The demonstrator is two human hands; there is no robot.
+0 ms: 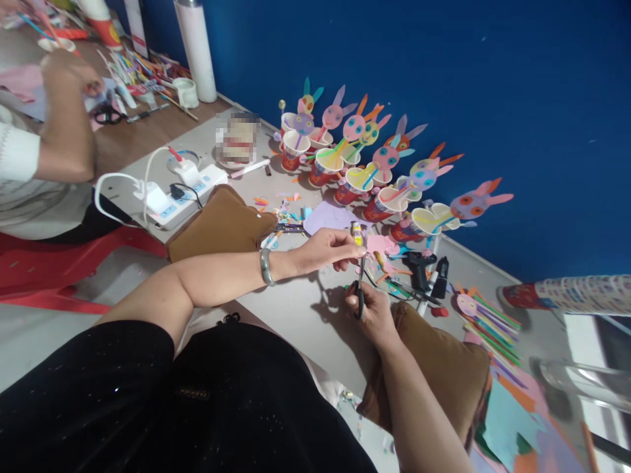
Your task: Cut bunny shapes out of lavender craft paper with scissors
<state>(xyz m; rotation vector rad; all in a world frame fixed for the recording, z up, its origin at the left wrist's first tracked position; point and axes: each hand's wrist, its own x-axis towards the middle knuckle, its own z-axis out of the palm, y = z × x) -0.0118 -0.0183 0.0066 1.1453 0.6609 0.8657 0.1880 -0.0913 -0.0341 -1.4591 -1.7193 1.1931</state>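
My right hand (372, 312) is closed round the black handles of a pair of scissors (359, 301), blades pointing up and away from me. Close to the blade tips, my left hand (328, 251) pinches with thumb and fingers; what sits in the pinch is too small to make out. A small yellow-and-white item (357, 232) shows just beyond those fingertips, and I cannot tell whether they touch it. Purple paper (330, 218) and pink paper scraps (383, 245) lie behind the hands.
Several paper cups (345, 187) with rabbit-faced figures line the blue wall. A black glue gun (420, 269) lies to the right. Brown cushions (436, 358) flank my arms. A power strip (190, 197) with cables is left. Another person's arm (66, 125) works at upper left.
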